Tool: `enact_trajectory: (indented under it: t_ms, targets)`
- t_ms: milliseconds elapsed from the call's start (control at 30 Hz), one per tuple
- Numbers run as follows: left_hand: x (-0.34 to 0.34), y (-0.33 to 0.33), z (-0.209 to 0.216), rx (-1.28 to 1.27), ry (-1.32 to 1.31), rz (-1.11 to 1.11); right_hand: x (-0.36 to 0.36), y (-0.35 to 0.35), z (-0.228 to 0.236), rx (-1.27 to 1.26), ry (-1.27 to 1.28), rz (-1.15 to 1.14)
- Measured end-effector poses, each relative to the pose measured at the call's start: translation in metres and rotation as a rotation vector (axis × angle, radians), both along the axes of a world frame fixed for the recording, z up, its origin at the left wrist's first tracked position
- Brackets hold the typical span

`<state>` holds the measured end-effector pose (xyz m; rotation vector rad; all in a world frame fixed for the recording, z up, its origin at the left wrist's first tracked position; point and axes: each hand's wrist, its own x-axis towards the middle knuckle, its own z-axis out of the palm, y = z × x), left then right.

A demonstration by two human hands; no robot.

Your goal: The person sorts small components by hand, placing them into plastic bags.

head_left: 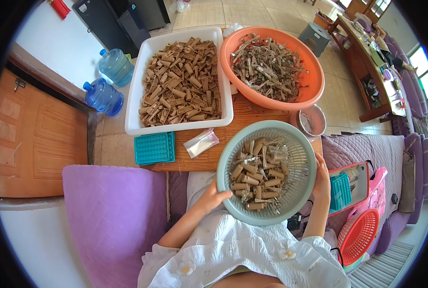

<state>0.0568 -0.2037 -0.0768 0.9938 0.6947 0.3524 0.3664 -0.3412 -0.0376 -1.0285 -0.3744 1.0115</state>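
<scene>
Green basket (pixel 299 165), just one, is gripped by the fingers (pixel 226 194) of left hand (pixel 213 198) and right hand (pixel 323 180).

No legible text or numbers.

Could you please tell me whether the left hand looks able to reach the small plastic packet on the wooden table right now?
Probably not: the left hand is holding the grey-green plastic colander, though the plastic packet lies close by with nothing on top.

grey-green basket (pixel 300 165), tan pieces (pixel 253 177), white tray (pixel 185 126), orange basin (pixel 310 67), teal trays (pixel 154 149), mauve quilted cover (pixel 367 149), white flowered dress (pixel 252 242)
</scene>
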Motion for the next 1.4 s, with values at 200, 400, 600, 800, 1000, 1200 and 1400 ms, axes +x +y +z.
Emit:
enact_trajectory:
  t_ms: [200, 400, 600, 800, 1000, 1200, 1400]
  targets:
    - [-0.004, 0.067, 0.010, 0.731, 0.435, 0.388, -0.009, 0.024, 0.012, -0.442, -0.703, -0.157]
    - [-0.006, 0.118, -0.007, 1.501, 0.911, 0.330, -0.070, 0.059, 0.047, -0.457, -1.485, 0.202]
    - [-0.003, 0.120, -0.014, 1.231, 0.918, 0.320, -0.117, 0.081, 0.019, -0.420, -1.647, 0.378]
    - [-0.006, 0.120, -0.010, 1.262, 0.959, 0.399, -0.129, 0.086, 0.015, -0.485, -1.647, 0.486]
    - [-0.008, 0.124, -0.007, 1.181, 0.826, 0.366, -0.114, 0.082, 0.020, -0.479, -1.574, 0.476]
    - [-0.012, 0.125, 0.012, 1.164, 0.827, 0.240, -0.088, 0.071, 0.049, -0.461, -1.177, 0.453]
    - [-0.017, 0.129, 0.027, 1.208, 0.848, 0.268, -0.064, 0.062, 0.061, -0.183, -0.521, 0.358]
